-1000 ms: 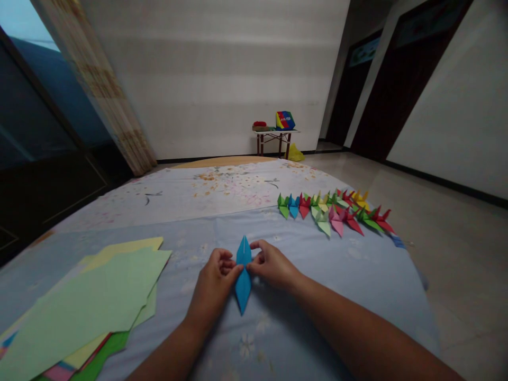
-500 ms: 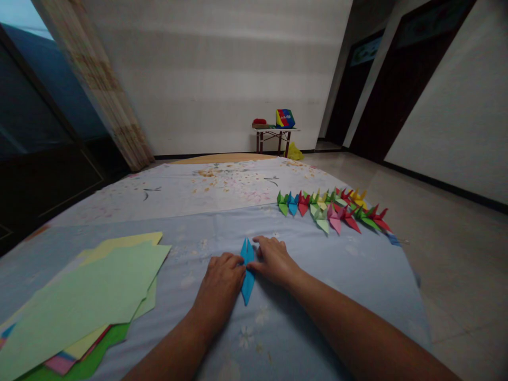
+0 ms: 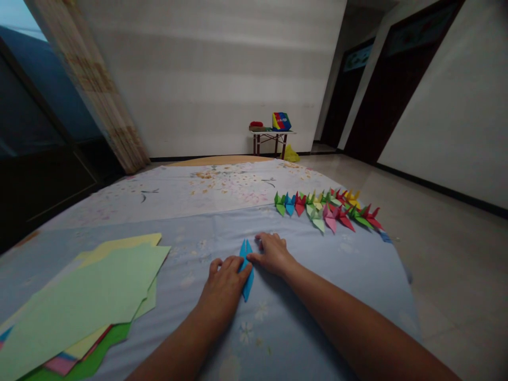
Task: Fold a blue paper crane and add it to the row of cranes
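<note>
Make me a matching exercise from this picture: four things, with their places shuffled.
1. Blue folded paper
2. Paper sheets
3. Folded paper cranes
4. Yellow bag

A. On the floor
B. At the fingers of the left hand and right hand
C. Beyond both hands, to the right
D. Left of the left hand

Pairs: 1-B, 2-D, 3-C, 4-A

Dim room, muted tones all round. Cool bluish daylight at upper left, showing at window (image 3: pixel 19 20); dark panel (image 3: pixel 39 190) below sinking near black. Pale soft bands crossing wall (image 3: pixel 214 63). Fuzzy-edged shadow on blue cloth (image 3: pixel 349 280), below right hand (image 3: pixel 272 253). Faint sheen on floor (image 3: pixel 452 275). Wide lens stretching edges: curtain (image 3: pixel 101 95) and door (image 3: pixel 400 79) splaying outward. Blue paper (image 3: pixel 247 288) fairly clear; lettering on distant bag (image 3: pixel 281 122) soft, unreadable.
</note>
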Action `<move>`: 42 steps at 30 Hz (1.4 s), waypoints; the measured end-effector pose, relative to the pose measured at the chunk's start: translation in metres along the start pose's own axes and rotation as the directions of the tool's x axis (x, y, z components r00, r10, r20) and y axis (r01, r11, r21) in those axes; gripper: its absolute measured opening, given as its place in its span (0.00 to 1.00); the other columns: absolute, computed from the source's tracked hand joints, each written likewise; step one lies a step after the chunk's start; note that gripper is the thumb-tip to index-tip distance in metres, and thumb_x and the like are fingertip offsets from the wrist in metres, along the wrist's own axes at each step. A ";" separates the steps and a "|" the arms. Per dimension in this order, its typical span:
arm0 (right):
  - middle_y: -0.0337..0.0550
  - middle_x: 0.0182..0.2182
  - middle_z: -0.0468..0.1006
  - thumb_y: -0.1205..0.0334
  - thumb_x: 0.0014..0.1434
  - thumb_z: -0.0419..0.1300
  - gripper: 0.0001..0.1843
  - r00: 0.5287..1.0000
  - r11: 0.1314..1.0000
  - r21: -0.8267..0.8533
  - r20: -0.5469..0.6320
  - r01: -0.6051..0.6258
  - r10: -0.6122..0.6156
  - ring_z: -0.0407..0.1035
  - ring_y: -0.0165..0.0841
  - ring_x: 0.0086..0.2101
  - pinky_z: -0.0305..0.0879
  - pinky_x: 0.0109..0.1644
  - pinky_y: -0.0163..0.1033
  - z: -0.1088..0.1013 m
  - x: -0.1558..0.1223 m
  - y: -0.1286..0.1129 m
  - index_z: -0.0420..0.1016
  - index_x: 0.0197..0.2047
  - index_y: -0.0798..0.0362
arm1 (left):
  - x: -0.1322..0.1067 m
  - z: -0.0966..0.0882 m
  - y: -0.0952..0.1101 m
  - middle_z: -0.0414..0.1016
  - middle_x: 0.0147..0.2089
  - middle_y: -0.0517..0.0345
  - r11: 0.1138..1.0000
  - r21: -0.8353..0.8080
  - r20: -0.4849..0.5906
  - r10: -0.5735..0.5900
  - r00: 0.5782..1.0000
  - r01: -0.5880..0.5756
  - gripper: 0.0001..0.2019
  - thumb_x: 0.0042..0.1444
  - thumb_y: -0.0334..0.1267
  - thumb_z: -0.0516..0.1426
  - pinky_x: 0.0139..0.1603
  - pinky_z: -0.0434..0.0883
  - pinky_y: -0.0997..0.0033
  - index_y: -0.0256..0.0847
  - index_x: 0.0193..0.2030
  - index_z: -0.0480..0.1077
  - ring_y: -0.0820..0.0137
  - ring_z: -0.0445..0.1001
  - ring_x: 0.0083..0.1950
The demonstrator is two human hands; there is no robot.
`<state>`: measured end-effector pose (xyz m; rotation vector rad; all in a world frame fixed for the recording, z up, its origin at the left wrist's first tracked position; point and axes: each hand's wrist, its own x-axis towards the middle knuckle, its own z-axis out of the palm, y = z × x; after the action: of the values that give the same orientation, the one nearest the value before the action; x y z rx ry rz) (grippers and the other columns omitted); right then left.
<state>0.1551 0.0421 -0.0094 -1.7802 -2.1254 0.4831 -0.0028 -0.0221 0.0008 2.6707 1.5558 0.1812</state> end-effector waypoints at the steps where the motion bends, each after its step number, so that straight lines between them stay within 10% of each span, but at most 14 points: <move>1: 0.48 0.41 0.73 0.45 0.49 0.60 0.27 1.000 1.000 -0.012 -0.005 0.002 -0.002 0.62 0.42 0.44 0.53 0.44 0.44 0.001 0.001 -0.001 0.67 0.49 0.52 | 0.000 0.001 0.000 0.66 0.57 0.48 1.000 -0.005 -0.001 0.000 1.000 0.000 0.20 0.59 0.26 0.46 0.56 0.52 0.47 0.48 0.54 0.66 0.59 0.62 0.59; 32: 0.52 0.47 0.70 0.43 0.52 0.58 0.28 0.995 0.993 -0.111 -0.099 -0.043 0.032 0.57 0.45 0.49 0.50 0.48 0.47 0.003 0.048 -0.007 0.68 0.50 0.52 | 0.000 0.006 -0.009 0.62 0.63 0.51 0.997 -0.067 0.037 -0.033 0.999 0.035 0.22 0.56 0.28 0.49 0.54 0.53 0.42 0.52 0.55 0.66 0.52 0.56 0.63; 42: 0.45 0.42 0.71 0.43 0.50 0.61 0.29 0.991 0.987 0.094 -0.049 0.130 -0.126 0.59 0.40 0.45 0.51 0.47 0.43 -0.014 -0.002 0.008 0.66 0.51 0.51 | -0.002 0.002 -0.016 0.64 0.61 0.57 0.987 -0.150 0.033 -0.047 0.998 0.052 0.20 0.60 0.35 0.48 0.57 0.51 0.43 0.54 0.58 0.63 0.54 0.55 0.63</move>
<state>0.1692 0.0426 -0.0006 -1.5761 -2.1326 0.5007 -0.0178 -0.0160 -0.0026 2.5062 1.5327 0.2454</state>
